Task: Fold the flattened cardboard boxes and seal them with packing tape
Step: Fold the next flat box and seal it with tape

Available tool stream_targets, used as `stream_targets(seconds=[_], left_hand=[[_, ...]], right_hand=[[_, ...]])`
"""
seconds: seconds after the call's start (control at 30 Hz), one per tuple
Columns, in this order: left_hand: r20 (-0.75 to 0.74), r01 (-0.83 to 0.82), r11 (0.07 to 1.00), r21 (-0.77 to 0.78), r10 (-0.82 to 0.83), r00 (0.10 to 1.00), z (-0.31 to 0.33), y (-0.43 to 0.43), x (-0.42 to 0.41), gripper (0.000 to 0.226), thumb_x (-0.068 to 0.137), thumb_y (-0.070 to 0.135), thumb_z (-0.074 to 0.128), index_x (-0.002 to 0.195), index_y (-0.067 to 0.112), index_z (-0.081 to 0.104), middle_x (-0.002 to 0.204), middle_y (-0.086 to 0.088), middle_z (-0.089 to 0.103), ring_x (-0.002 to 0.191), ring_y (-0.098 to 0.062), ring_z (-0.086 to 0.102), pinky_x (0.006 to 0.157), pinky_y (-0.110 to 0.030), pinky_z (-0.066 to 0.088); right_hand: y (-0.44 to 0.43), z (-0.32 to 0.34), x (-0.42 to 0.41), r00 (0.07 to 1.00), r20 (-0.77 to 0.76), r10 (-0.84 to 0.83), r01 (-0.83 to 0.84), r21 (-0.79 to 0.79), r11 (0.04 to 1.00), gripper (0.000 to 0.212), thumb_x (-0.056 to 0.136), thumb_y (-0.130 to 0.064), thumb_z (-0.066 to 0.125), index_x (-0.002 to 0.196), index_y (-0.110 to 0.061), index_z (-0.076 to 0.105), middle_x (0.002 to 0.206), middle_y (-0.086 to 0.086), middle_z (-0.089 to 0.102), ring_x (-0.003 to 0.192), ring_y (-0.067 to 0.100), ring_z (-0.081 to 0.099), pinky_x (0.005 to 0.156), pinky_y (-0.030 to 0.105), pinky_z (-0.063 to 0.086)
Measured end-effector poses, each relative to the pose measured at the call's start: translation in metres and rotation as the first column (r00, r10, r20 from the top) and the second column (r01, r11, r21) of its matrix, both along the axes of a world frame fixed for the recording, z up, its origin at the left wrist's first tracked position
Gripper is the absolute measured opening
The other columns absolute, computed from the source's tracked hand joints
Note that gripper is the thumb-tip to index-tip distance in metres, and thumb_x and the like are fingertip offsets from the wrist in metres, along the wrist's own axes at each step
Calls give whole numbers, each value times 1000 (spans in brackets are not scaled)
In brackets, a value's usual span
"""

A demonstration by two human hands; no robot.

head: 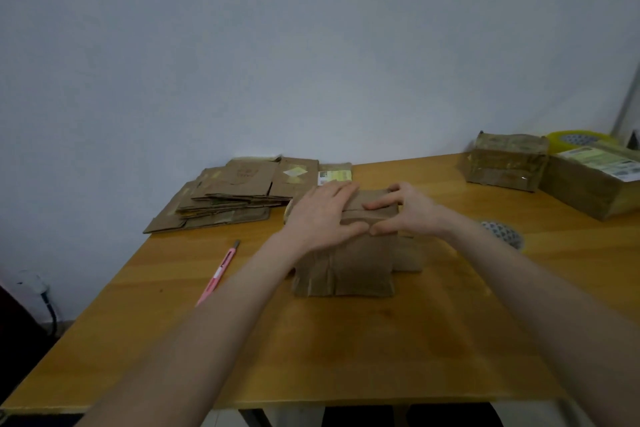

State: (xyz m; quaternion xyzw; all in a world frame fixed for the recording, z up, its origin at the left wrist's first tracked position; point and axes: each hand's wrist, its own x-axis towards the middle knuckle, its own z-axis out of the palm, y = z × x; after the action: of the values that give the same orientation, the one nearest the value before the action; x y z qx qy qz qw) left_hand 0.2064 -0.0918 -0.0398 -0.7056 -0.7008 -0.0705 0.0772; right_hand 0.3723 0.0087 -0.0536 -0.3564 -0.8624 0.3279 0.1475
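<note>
A small brown box point(346, 267) stands in the middle of the bench point(311, 340). The left hand point(322, 218) lies flat on its top flaps, grip apart, fingers straight. The right hand point(408, 215) presses the top too, grip apart, thumb at the front edge. The right arm hides part of a tape roll point(504, 232) beside the box. A pink knife point(218, 274) lies to the left. A pile of flat boxes point(235, 198) sits far left. A taped box point(505, 163), a bigger box point(595, 184) and a yellow tape roll point(575, 139) sit far right. Their labels are too blurry to read.
</note>
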Motion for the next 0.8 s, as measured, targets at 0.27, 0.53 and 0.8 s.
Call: stream_targets(seconds=[0.27,0.53,0.8], left_hand=[[-88,-7,978,-211,-12,996,-17,28,-8,80,87,71,33,151,36,2,161,2,0,147,-20,4,116,-54,14],[-66,-34,985,-166,23,998,-15,26,-2,73,88,68,35,150,39,9,159,3,10,145,-22,15,115,-50,21],[-29,-54,979,-196,49,998,-11,19,4,73,88,68,37,150,39,11,159,2,12,144,-23,16,113,-52,24]], right_hand=[[7,-7,10,998,15,68,-68,55,996,70,75,-42,75,138,-37,44,146,-1,33,130,21,35,104,40,38],[12,5,78,873,271,-405,347,238,907,39,77,-57,68,98,-24,66,102,0,66,92,18,59,75,33,50],[-4,-5,89,695,646,-315,211,236,949,29,80,-25,74,72,-16,48,72,0,46,68,20,46,56,30,39]])
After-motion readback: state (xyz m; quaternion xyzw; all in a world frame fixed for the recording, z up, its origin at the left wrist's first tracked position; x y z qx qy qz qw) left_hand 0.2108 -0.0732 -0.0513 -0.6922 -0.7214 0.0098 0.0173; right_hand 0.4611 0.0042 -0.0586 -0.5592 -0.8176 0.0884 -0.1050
